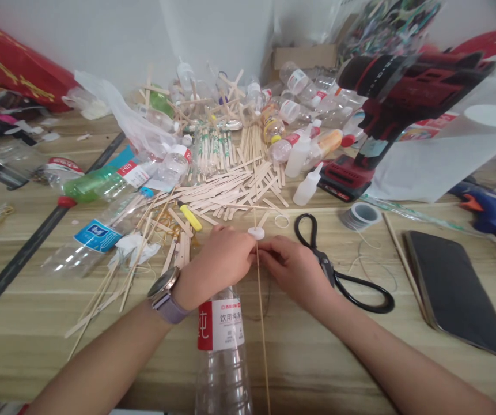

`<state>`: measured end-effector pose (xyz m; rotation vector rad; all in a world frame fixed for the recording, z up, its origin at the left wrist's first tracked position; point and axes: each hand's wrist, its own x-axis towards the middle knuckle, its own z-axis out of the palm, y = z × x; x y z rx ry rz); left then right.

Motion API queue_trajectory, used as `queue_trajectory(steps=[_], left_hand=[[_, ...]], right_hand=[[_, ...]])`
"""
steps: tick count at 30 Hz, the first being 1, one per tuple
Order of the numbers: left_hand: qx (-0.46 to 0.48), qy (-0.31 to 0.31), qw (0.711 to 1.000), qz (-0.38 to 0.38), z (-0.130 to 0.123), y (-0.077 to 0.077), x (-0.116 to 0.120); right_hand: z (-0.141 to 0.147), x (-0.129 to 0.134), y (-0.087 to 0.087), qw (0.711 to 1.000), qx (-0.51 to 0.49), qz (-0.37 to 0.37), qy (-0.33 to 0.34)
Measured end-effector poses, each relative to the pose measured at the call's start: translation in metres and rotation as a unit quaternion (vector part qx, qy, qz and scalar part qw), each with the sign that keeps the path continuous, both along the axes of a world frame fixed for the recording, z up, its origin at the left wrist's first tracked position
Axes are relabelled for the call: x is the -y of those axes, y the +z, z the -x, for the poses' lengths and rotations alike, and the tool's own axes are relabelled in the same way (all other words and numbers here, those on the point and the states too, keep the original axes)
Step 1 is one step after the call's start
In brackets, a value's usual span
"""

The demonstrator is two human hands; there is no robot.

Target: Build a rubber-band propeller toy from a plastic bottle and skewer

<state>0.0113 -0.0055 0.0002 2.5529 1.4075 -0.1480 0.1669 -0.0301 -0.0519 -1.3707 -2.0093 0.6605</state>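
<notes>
My left hand point(224, 253), with a watch on the wrist, is closed above a clear plastic bottle point(224, 357) with a red and white label. Its fingertips meet those of my right hand point(293, 265) at a long thin wooden stick point(261, 311), which runs down toward the bottom edge. A white round cap point(256, 232) sits on the stick just above the fingers. My right hand pinches at the stick with thumb and forefinger. The bottle's neck is hidden behind my left hand, and I cannot make out whether anything else small is between the fingertips.
Black-handled scissors point(328, 268) lie right of my right hand, with a phone point(459, 294) and tape roll point(361, 216) beyond. A red and black drill point(377, 127) stands behind. Flat wooden sticks point(230, 187), several bottles and a yellow marker point(190, 216) spread across the table point(403, 369).
</notes>
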Motion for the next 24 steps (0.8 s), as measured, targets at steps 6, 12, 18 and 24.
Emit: queue_trajectory(steps=[6,12,18,24], left_hand=[[0.009,-0.005,1.000,-0.004,0.000,0.000,0.002],[0.005,0.000,1.000,-0.014,0.000,-0.001,0.003],[-0.004,-0.006,1.000,-0.027,0.000,-0.003,0.003],[-0.010,-0.019,0.999,-0.033,-0.002,-0.002,0.003]], right_hand=[[0.001,0.003,0.002,0.999,0.028,-0.022,-0.014],[-0.002,0.002,0.006,1.000,0.017,-0.018,0.005],[-0.003,0.001,0.012,0.998,0.053,-0.021,0.018],[-0.001,-0.003,0.017,0.994,0.102,-0.029,0.024]])
